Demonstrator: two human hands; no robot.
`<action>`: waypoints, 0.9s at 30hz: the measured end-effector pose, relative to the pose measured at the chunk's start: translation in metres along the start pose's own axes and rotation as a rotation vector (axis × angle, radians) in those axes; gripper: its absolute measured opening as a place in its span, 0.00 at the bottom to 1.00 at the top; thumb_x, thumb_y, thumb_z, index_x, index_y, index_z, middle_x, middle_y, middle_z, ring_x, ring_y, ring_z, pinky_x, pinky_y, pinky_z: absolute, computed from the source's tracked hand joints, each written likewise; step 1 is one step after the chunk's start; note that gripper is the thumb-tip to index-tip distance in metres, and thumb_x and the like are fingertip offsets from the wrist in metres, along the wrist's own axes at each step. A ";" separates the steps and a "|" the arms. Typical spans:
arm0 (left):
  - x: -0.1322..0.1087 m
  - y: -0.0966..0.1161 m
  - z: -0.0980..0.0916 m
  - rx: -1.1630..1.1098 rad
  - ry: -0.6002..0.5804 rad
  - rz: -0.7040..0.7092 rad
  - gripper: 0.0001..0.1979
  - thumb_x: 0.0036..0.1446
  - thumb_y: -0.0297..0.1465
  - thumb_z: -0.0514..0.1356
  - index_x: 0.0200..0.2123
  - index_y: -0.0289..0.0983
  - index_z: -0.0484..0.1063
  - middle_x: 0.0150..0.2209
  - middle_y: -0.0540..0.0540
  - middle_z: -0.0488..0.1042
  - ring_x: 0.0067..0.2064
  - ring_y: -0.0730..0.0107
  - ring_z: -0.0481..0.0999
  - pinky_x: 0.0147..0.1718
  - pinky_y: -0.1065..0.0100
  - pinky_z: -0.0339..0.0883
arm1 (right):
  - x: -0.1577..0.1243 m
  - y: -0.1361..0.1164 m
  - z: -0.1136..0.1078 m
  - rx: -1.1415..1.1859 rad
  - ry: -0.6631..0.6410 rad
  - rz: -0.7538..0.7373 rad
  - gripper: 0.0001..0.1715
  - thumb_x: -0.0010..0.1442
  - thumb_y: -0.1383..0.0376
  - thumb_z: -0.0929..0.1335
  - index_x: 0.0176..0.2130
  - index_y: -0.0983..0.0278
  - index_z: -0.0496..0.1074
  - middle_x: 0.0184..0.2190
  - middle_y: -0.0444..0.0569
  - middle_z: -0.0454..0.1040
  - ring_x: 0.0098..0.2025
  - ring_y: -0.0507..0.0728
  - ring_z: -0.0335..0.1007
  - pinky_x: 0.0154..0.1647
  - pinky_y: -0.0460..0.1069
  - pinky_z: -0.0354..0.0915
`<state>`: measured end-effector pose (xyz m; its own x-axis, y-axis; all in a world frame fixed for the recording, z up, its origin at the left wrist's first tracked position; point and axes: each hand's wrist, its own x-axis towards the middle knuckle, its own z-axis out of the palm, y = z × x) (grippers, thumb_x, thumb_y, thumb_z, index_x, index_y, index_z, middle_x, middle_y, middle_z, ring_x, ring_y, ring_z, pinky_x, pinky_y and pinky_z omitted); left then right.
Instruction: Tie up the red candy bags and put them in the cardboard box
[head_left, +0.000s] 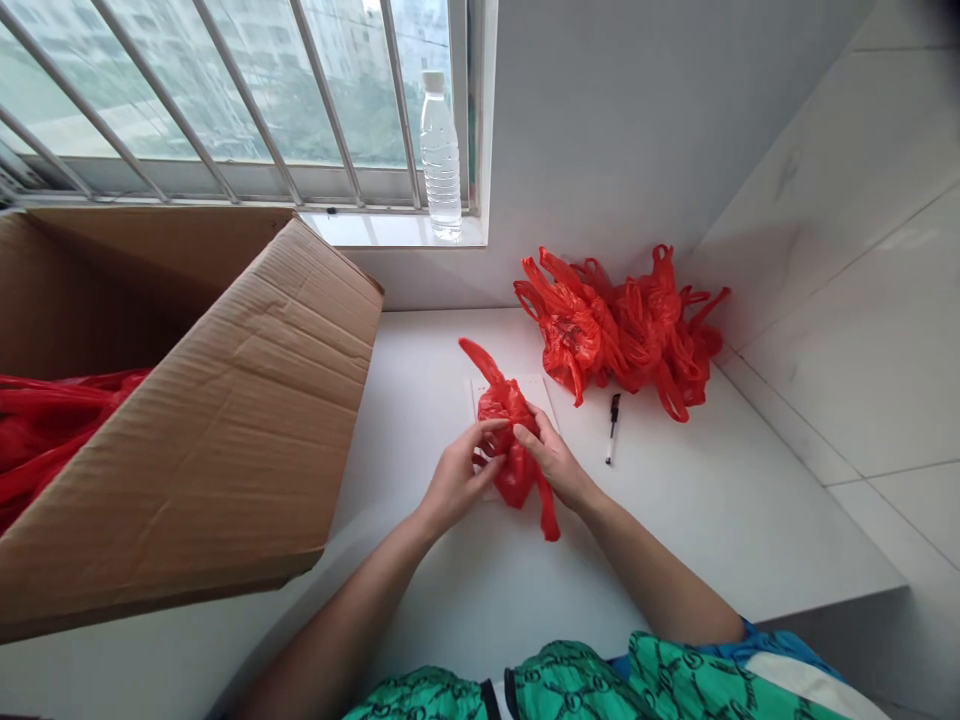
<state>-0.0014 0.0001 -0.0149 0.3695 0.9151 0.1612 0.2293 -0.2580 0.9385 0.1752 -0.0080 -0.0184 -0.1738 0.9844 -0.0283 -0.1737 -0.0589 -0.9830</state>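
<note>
A crumpled red plastic bag [517, 475] is between my two hands above the white counter, its handles sticking out at the upper left and lower right. From the left side, my left hand [459, 475] has curled fingers and thumb on the bag, with a small gap showing between them. My right hand [556, 460] grips the bag from the right, thumb on top and fingers partly hidden behind it. Under the bag lies a white sheet or pad [536, 388], mostly covered.
A pile of red plastic bags [630, 325] lies against the wall, with a black-and-white pen [613, 430] in front. At left, an open cardboard box [247, 420] contains red bags [60, 430]. A clear bottle [440, 160] stands on the barred window's sill. The white counter [720, 520] ends at right.
</note>
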 end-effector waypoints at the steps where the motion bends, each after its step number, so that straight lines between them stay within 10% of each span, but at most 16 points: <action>1: -0.002 0.002 0.002 -0.054 -0.033 0.030 0.20 0.61 0.33 0.60 0.57 0.42 0.68 0.41 0.46 0.74 0.42 0.68 0.74 0.42 0.66 0.72 | 0.000 0.000 0.001 0.078 0.005 0.026 0.34 0.62 0.51 0.71 0.63 0.55 0.61 0.59 0.49 0.71 0.61 0.62 0.68 0.62 0.58 0.65; 7: -0.002 -0.004 -0.006 -0.348 0.299 -0.251 0.25 0.60 0.45 0.61 0.55 0.40 0.64 0.39 0.47 0.72 0.41 0.66 0.75 0.33 0.68 0.75 | -0.002 -0.008 -0.007 0.341 0.030 0.161 0.24 0.62 0.56 0.71 0.56 0.58 0.69 0.50 0.49 0.79 0.52 0.64 0.76 0.55 0.58 0.71; 13: -0.002 0.004 -0.011 -0.530 0.095 -0.372 0.27 0.57 0.50 0.63 0.50 0.34 0.73 0.45 0.39 0.78 0.43 0.58 0.78 0.38 0.63 0.76 | -0.004 -0.007 -0.004 0.339 -0.069 0.189 0.21 0.60 0.61 0.72 0.53 0.58 0.72 0.50 0.47 0.78 0.53 0.61 0.75 0.56 0.55 0.70; 27: -0.003 -0.004 -0.014 -0.788 0.202 -0.367 0.17 0.52 0.36 0.71 0.44 0.35 0.79 0.43 0.43 0.81 0.38 0.68 0.79 0.39 0.70 0.74 | 0.006 0.007 -0.016 0.292 0.099 0.123 0.24 0.57 0.53 0.74 0.50 0.59 0.71 0.39 0.47 0.81 0.37 0.57 0.79 0.39 0.50 0.73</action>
<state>-0.0158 0.0029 -0.0154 0.2114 0.9547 -0.2094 -0.4113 0.2813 0.8670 0.1885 -0.0002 -0.0283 -0.1186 0.9774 -0.1750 -0.4303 -0.2095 -0.8780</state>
